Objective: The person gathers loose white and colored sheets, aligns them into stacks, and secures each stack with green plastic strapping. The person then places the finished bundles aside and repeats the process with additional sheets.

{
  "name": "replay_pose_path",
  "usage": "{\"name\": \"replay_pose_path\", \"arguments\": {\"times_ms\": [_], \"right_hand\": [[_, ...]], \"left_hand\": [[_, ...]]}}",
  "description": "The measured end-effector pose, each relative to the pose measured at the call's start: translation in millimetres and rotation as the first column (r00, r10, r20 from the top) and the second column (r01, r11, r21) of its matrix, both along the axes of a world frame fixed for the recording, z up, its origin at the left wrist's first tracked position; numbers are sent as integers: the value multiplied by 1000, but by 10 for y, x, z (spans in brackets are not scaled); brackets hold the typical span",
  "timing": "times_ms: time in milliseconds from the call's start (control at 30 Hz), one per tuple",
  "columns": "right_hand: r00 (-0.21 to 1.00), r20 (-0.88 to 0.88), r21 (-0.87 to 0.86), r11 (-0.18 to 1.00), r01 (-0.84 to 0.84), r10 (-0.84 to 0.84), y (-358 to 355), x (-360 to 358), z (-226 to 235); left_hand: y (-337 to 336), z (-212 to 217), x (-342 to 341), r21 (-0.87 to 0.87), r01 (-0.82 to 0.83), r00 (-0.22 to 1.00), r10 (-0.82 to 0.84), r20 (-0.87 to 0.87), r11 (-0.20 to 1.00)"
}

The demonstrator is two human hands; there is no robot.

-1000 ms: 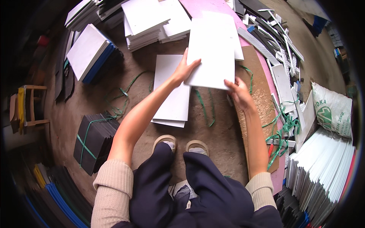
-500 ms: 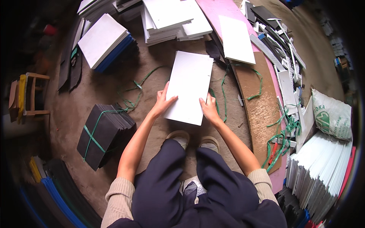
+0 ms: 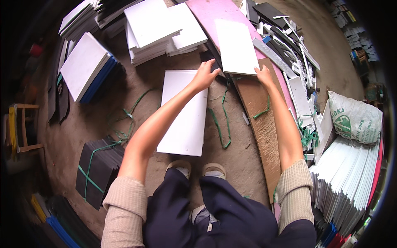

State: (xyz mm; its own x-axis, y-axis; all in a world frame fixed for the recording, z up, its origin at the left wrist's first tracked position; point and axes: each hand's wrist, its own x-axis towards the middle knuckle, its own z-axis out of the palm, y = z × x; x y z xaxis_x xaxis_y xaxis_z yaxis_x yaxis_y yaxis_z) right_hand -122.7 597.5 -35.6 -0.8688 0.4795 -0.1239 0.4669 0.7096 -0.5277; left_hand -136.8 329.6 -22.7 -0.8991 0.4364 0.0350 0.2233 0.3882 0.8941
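Observation:
A white rectangular sheet (image 3: 236,45) lies across the pink board and the brown board ahead of me. My right hand (image 3: 264,75) pinches its near right corner between thumb and fingers. Left of that sheet, my left hand (image 3: 206,75) reaches out with fingers apart and nothing in them, just short of its edge. Beneath my left forearm, a white panel or small stack of sheets (image 3: 184,120) rests on the floor in front of my feet, partly covered by the arm. Green strapping (image 3: 225,124) lies loose beside it.
At far left stand stacks of white sheets (image 3: 151,25) and a white-and-blue stack (image 3: 84,62). A black bundle (image 3: 97,165) tied with green strap sits at left. The brown board (image 3: 258,120), a scrap pile (image 3: 289,53), a white sack (image 3: 355,118) and upright white sheets (image 3: 341,177) line the right.
Both hands have let go of the white panel at my feet and moved forward and right to the sheet on the boards. My view has shifted toward the right.

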Motion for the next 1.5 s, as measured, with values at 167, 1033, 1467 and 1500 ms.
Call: {"name": "replay_pose_path", "arguments": {"times_ms": [167, 1033, 1467, 1500], "right_hand": [[997, 61, -187, 981, -43, 55, -79, -205, 19], [995, -62, -733, 673, -101, 82, -2321, 1437, 83], [874, -166, -162, 861, -482, 458, -2103, -301, 633], [879, -193, -264, 839, -475, 437, -2142, -571, 714]], "left_hand": [[538, -240, -349, -45, -118, 929, 126, 348, 992], [-1984, 206, 2037, 84, -248, 909, 202, 364, 965], [-2472, 270, -4, -57, -348, 929, 336, -154, 936], [-2384, 341, -237, -44, -403, 899, 387, -206, 914]]}}
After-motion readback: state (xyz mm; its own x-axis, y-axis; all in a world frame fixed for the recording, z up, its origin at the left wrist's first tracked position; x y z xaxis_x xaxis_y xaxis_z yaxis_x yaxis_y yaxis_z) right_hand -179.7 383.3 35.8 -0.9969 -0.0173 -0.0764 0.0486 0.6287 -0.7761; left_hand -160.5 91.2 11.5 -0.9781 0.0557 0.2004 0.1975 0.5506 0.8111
